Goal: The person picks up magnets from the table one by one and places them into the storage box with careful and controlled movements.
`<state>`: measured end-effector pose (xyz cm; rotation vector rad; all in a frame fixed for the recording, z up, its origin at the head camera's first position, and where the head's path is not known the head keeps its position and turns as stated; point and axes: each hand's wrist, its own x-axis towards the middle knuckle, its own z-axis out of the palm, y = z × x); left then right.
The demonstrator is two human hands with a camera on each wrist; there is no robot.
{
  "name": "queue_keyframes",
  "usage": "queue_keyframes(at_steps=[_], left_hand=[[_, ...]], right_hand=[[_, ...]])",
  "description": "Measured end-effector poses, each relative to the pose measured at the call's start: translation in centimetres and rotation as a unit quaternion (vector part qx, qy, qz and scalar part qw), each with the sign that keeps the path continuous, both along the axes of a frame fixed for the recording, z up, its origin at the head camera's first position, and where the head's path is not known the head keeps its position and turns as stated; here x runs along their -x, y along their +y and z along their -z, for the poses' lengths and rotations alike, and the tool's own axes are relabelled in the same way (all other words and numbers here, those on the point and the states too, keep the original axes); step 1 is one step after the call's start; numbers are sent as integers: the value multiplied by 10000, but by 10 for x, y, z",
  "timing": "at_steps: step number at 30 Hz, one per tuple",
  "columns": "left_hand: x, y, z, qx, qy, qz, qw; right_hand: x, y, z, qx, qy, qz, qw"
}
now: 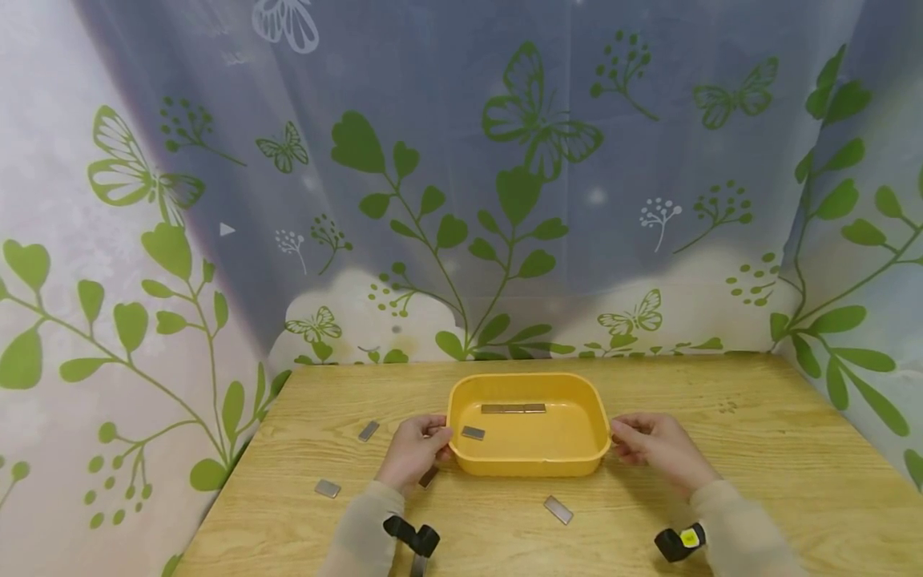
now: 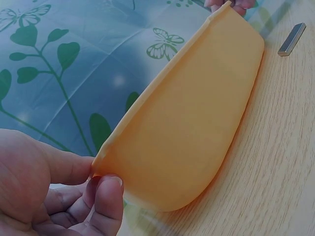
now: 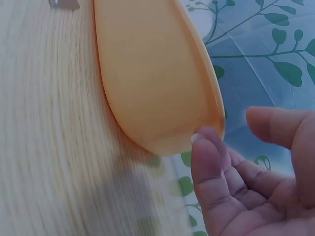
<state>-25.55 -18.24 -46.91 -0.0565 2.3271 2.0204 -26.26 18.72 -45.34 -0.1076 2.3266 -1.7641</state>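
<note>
A yellow plastic tub [image 1: 505, 466] stands on the wooden table, with my hands at its two ends. My left hand [image 1: 417, 450] pinches the rim at the left end between thumb and fingers, as the left wrist view shows. At the right end is my right hand [image 1: 659, 449]; its thumb is held apart from the rim, and its fingertips [image 3: 206, 147] are at the tub's wall, seemingly touching it. Inside the tub lie a row of small metal bars [image 1: 513, 409] along the far side and a single grey bar [image 1: 473, 433] near the left end.
Several loose metal bars lie on the table [image 1: 757, 465]: one bar [image 1: 368, 430] left of the tub, another bar [image 1: 328, 488] nearer the left edge, a dark bar [image 1: 429, 478] beside my left hand, and one [image 1: 558, 510] in front. A patterned curtain [image 1: 461, 160] hangs behind.
</note>
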Motion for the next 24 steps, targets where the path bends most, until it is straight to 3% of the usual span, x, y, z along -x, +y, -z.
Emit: queue_keyframes(at_steps=[10, 24], left_hand=[[-1, 4, 2, -52, -16, 41, 10000], [0, 2, 1, -16, -69, -64, 10000]], right_hand=[[-4, -6, 7, 859, -368, 176, 9955], [0, -11, 12, 1125, -362, 273, 9926]])
